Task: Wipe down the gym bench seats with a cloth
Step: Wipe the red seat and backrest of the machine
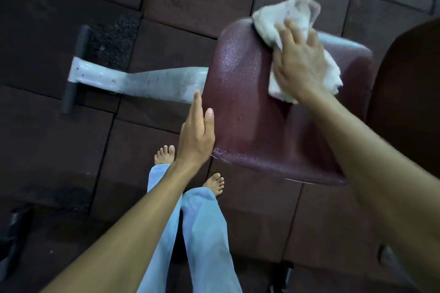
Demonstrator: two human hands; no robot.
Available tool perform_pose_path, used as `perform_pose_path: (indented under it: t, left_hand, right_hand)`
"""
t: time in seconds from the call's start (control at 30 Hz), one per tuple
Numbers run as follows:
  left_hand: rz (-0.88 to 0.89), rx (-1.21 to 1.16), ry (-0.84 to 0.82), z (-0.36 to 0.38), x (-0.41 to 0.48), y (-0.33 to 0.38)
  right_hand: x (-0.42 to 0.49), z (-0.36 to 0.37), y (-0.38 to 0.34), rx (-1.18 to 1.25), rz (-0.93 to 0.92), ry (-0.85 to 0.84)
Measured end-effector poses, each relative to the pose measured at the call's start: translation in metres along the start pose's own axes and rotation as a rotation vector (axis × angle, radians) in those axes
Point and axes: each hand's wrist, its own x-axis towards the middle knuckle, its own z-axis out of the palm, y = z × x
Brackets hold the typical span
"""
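Observation:
A maroon padded bench seat (252,112) fills the middle right, its surface glossy with small droplets. A crumpled white cloth (285,16) lies on the seat's far upper edge and hangs past it. My right hand (297,64) presses flat on the cloth, fingers spread over it. My left hand (197,131) rests against the seat's left edge, fingers straight and together, thumb on the pad, holding nothing.
A grey metal bench leg (133,79) runs left from under the seat to a dark foot bar (73,71). A second maroon pad (412,102) stands at the right edge. Dark rubber floor tiles (59,150) lie all around. My bare feet and light blue trousers (202,233) are below.

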Motion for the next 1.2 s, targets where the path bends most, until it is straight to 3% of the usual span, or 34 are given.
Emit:
perform_pose_path:
  t: [0.07, 0.17, 0.27, 0.37, 0.47, 0.57, 0.6, 0.73, 0.97, 1.07, 1.2]
  left_hand:
    - [0.011, -0.007, -0.012, -0.001, -0.002, -0.002]
    - [0.018, 0.026, 0.009, -0.002, -0.011, -0.006]
    - [0.035, 0.096, 0.019, -0.004, -0.031, -0.012]
    - [0.023, 0.140, -0.018, -0.008, -0.041, -0.016]
    - [0.088, 0.193, -0.036, -0.012, -0.033, -0.015]
    - [0.107, 0.206, -0.066, -0.019, -0.021, -0.008]
    - [0.127, 0.214, -0.069, -0.022, -0.014, -0.005]
    - [0.272, 0.308, -0.070, -0.039, 0.035, 0.020]
    - [0.750, 0.769, -0.273, -0.031, 0.137, 0.076]
    - [0.838, 0.910, -0.374, -0.022, 0.178, 0.095]
    - [0.879, 0.899, -0.546, -0.021, 0.198, 0.090]
  right_hand:
    - [0.017, 0.001, -0.035, -0.016, 0.057, -0.029]
    - [-0.012, 0.011, -0.076, -0.011, -0.220, -0.021]
    - [-0.069, 0.014, -0.061, -0.027, -0.489, -0.036]
    - [-0.093, 0.007, -0.007, -0.077, -0.547, -0.052]
    - [-0.060, 0.001, 0.015, -0.031, -0.189, -0.064]
    - [-0.039, 0.001, -0.038, 0.121, 0.289, -0.024]
    - [-0.045, 0.003, -0.053, 0.140, 0.312, 0.001]
    - [-0.120, 0.016, -0.042, 0.071, 0.076, 0.068]
    - [-0.156, 0.016, 0.029, 0.012, 0.219, 0.089]
    - [-0.140, 0.013, 0.041, 0.052, 0.422, 0.070]
    - [-0.125, 0.020, -0.027, 0.061, 0.842, 0.191]
